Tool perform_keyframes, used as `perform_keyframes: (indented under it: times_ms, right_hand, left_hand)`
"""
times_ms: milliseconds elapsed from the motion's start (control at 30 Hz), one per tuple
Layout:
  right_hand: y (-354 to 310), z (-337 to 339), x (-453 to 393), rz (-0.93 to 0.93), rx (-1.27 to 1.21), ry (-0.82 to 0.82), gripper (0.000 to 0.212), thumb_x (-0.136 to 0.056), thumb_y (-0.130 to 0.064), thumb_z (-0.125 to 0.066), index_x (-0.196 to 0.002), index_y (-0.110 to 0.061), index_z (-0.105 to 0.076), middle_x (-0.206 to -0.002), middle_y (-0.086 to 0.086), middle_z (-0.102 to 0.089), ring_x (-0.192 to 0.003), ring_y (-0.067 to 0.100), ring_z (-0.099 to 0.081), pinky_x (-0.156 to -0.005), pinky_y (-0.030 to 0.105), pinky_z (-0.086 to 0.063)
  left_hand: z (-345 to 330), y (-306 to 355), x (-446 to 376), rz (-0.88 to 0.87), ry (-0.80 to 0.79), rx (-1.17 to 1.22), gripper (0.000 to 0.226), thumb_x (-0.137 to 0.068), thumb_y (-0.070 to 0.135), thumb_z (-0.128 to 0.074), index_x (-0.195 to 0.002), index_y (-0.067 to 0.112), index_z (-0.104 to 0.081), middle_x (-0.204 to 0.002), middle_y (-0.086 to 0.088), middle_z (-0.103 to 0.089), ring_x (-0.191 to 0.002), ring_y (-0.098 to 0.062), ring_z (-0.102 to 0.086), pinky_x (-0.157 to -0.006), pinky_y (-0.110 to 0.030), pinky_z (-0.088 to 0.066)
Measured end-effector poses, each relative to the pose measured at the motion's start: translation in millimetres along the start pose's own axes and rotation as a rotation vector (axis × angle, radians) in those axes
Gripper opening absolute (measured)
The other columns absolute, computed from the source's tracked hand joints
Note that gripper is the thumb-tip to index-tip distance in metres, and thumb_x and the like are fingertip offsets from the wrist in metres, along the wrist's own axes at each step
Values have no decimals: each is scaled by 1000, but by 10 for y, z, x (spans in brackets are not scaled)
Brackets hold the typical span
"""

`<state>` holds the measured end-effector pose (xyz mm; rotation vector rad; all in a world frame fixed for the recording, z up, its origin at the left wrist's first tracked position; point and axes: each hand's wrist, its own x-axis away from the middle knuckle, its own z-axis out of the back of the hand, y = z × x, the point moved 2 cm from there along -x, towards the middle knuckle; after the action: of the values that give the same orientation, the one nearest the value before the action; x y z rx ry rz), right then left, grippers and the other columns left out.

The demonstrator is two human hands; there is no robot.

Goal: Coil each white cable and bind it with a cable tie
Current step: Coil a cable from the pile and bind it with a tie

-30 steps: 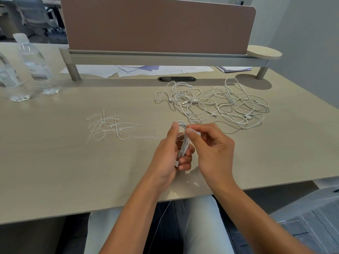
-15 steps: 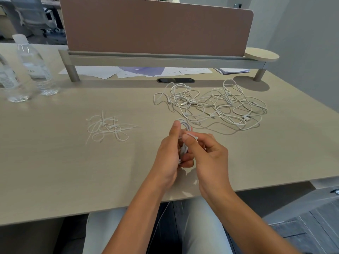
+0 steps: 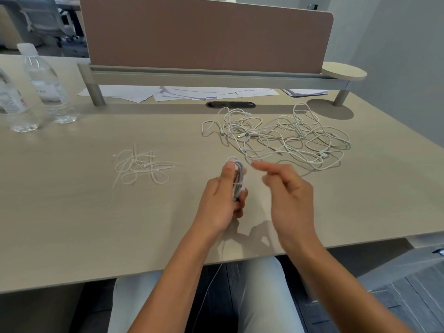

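My left hand (image 3: 219, 198) clamps a coiled white cable (image 3: 238, 180); my right hand (image 3: 289, 197) hangs spread, empty. Coiling seems done; next, fetch a tie from the cable ties (image 3: 141, 165) mid-tabletop.

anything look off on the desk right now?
Nothing damaged or spilled. One loose end: a strand of the coiled cable in the left hand hangs off the desk edge toward the lap, so the coil isn't finished. The right hand is off it, blurred. The cable pile remains tangled.
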<state>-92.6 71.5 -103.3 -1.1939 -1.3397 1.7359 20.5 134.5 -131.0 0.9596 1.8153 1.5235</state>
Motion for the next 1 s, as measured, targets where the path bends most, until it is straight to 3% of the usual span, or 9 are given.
perform_keyframes:
  times_ms: [100,200,267,367,467,567,800,900,1000]
  right_hand:
    - [-242,26,-141,148,58,-79,27,-99,-10,-61,-104,-28,-81,-92,-3,-70,-75,6,-54,-71,20,-45]
    - [-429,-86,-229,275,269,-337,10,-88,-33,-79,-98,-31,-83,-81,-10,-66,-74,8,-52,-70,17,-40]
    - [-454,-160,-294,284,334,-435,4,-85,-28,-83,-90,-27,-84,-76,-11,-68,-69,6,-52,-66,16,-39]
    - [-426,-175,-363,254,378,-495,6,-90,-20,-79,-91,-21,-85,-81,-11,-76,-66,2,-64,-63,10,-42]
    - [-394,-87,-408,247,422,-558,9,-91,-18,-79,-98,-21,-84,-84,-6,-79,-75,7,-72,-69,13,-50]
    - [-392,8,-458,278,536,-624,11,-92,-19,-78,-98,-26,-84,-87,-13,-77,-82,5,-69,-72,11,-47]
    - [-339,180,-536,173,600,-584,13,-86,-38,-81,-80,-26,-80,-68,-4,-71,-59,10,-58,-60,32,-48]
    - [-291,203,-492,80,498,-600,15,-87,-34,-82,-77,-22,-80,-69,8,-70,-59,14,-54,-58,33,-44]
    - [-214,236,-433,27,440,-564,18,-84,-33,-84,-75,-19,-79,-68,17,-66,-57,14,-48,-57,29,-39]
  left_hand:
    - [45,-13,2,18,1,-133,59,-101,68,-37,-92,14,-59,-69,-11,-44,-53,-20,-32,-53,-29,-28]
    - [95,-58,-9,27,-15,-257,58,-106,61,-36,-74,13,-46,-64,-10,-42,-52,-21,-31,-51,-29,-28]
    - [124,-70,-15,36,-10,-301,55,-107,54,-36,-71,13,-44,-60,-2,-46,-46,-19,-35,-50,-28,-31]
    - [168,-42,-6,71,-15,-228,51,-108,53,-37,-82,12,-53,-67,-9,-45,-48,-15,-34,-49,-25,-29]
    - [218,-3,7,126,-45,-144,48,-109,50,-37,-88,12,-56,-66,-5,-41,-48,-13,-32,-49,-24,-27]
    - [238,20,25,193,-120,-118,37,-108,46,-44,-87,16,-52,-64,3,-35,-50,-12,-27,-48,-24,-23]
    - [216,70,68,327,-328,90,26,-107,35,-46,-90,15,-50,-67,1,-34,-53,-13,-24,-45,-23,-21]
    - [167,108,64,323,-365,163,13,-103,17,-39,-97,12,-50,-67,-1,-33,-54,-14,-22,-46,-22,-18]
    - [132,114,57,293,-364,216,16,-99,10,-36,-101,10,-52,-67,-3,-35,-55,-15,-22,-46,-22,-18]
